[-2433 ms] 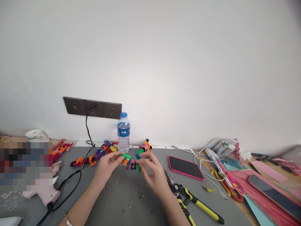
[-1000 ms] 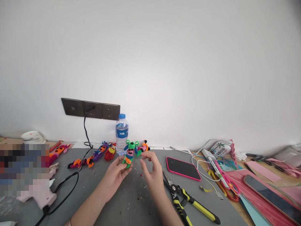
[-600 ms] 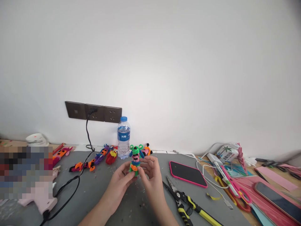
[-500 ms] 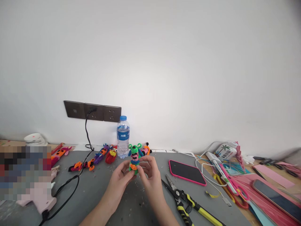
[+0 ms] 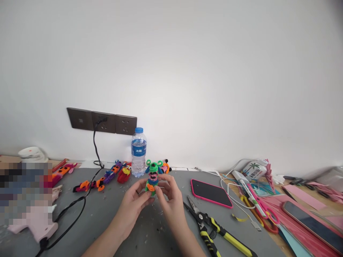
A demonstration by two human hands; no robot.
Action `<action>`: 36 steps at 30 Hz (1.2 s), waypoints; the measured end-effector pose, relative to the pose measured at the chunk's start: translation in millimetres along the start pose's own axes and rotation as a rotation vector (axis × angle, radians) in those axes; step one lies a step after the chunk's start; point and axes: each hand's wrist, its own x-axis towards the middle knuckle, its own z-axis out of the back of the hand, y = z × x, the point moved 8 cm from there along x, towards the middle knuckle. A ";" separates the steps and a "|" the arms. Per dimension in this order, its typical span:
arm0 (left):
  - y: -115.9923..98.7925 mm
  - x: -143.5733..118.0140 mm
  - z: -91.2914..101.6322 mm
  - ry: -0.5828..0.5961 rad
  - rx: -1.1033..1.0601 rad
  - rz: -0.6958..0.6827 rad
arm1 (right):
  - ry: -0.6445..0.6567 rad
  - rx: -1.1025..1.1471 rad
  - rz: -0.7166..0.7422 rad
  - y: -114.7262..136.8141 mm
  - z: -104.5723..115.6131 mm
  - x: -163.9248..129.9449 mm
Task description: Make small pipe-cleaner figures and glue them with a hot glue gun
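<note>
**Desk, left to right: figure held upright at centre**

Glue gun (image 5: pixel 34 223), corded to the wall socket (image 5: pixel 103 122). Finished figures (image 5: pixel 107 176) lying in a row by the wall. Bottle (image 5: pixel 138 152), upright behind the work. Left hand (image 5: pixel 135 203) and right hand (image 5: pixel 168 201), fingertips pinching the base of the green figure (image 5: pixel 153 176) from both sides, apparently to steady it upright above the grey mat (image 5: pixel 107 228). Pliers (image 5: pixel 214 228) and phone (image 5: pixel 211 188), near the right hand.

Figure (image 5: pixel 153 177) between both hands, bottle (image 5: pixel 138 152) behind, pliers (image 5: pixel 214 232) right.
</note>
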 end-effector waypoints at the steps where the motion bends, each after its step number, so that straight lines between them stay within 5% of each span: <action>1: 1.3 0.2 0.5 -0.004 -0.013 0.016 | 0.000 -0.005 0.008 0.8 0.3 0.2; 36: 2.9 1.6 -1.6 0.056 -0.055 0.009 | 0.052 -0.038 0.002 1.9 -5.1 -0.4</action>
